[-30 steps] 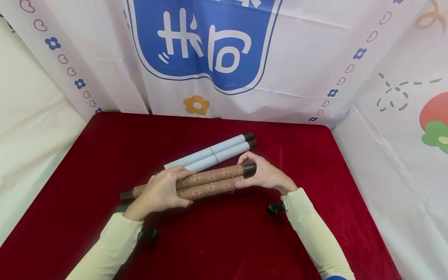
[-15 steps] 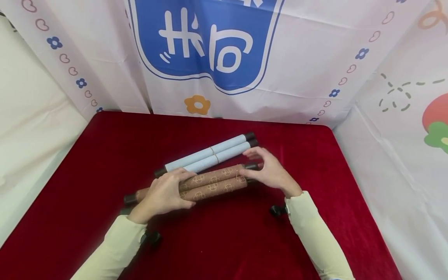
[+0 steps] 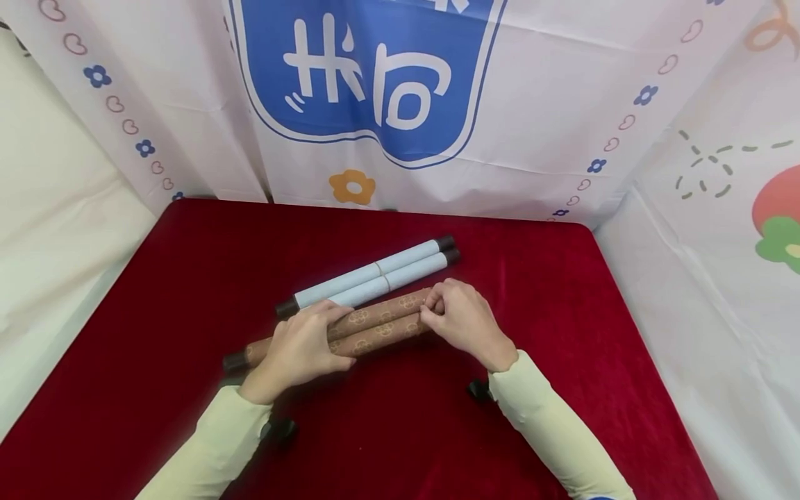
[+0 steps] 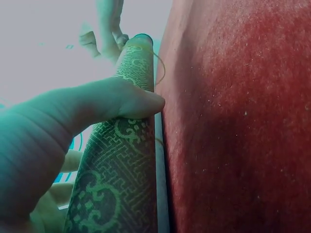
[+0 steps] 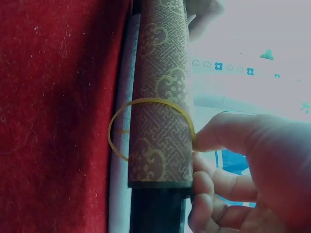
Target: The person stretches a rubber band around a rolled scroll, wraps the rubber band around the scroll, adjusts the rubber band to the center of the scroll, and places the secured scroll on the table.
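Two brown scrolls [image 3: 384, 333] with a gold flower pattern lie side by side, slanting up to the right in the head view. My left hand [image 3: 300, 353] grips them left of the middle, its thumb [image 4: 138, 104] along the near side. Around the scrolls near their right end is a yellow rubber band [image 5: 155, 100], standing loose on one side. My right hand [image 3: 465, 321] pinches this band between thumb and fingers in the right wrist view, and covers the scrolls' right ends in the head view.
Just behind the brown scrolls, two light blue scrolls [image 3: 362, 276] with dark ends lie on the red cloth-covered table [image 3: 400, 430], a thin band around their middle. White printed curtains [image 3: 537, 125] stand at the back and both sides.
My right hand has let go of the scrolls' right end, opened, then curled its fingers to pinch the rubber band. My left hand keeps its grip and has shifted slightly right.
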Tool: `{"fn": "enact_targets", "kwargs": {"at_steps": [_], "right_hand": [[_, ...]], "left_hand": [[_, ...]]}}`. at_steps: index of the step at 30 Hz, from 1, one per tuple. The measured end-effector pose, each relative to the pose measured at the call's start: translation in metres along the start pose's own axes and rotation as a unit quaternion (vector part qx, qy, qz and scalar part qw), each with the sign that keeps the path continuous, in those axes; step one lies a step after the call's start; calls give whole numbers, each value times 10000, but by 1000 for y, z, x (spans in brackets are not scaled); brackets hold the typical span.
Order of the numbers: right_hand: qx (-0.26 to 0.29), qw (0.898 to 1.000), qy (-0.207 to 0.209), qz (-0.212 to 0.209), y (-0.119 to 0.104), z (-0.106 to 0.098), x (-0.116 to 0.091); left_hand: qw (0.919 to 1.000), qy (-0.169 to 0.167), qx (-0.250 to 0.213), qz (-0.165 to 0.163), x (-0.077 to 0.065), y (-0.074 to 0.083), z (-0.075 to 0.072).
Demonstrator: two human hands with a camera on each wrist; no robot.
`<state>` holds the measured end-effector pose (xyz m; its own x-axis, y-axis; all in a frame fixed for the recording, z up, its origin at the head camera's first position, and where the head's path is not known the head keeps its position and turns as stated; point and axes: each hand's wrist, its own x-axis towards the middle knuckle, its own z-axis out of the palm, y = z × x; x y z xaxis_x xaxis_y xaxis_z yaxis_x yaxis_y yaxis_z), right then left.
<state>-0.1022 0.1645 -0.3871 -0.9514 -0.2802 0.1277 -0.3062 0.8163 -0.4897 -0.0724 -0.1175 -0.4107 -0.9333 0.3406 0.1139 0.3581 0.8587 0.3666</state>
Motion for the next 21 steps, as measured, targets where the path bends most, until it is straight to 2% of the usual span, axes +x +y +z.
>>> {"fn": "enact_targets", "kwargs": {"at_steps": [14, 21], "right_hand": [[-11, 9996, 253, -153, 1, 0, -24], [331, 9983, 374, -297, 4, 4, -23]], "left_hand": [[9990, -137, -220, -367, 0, -3, -7], [9978, -328, -344, -472, 5, -4, 1]]}}
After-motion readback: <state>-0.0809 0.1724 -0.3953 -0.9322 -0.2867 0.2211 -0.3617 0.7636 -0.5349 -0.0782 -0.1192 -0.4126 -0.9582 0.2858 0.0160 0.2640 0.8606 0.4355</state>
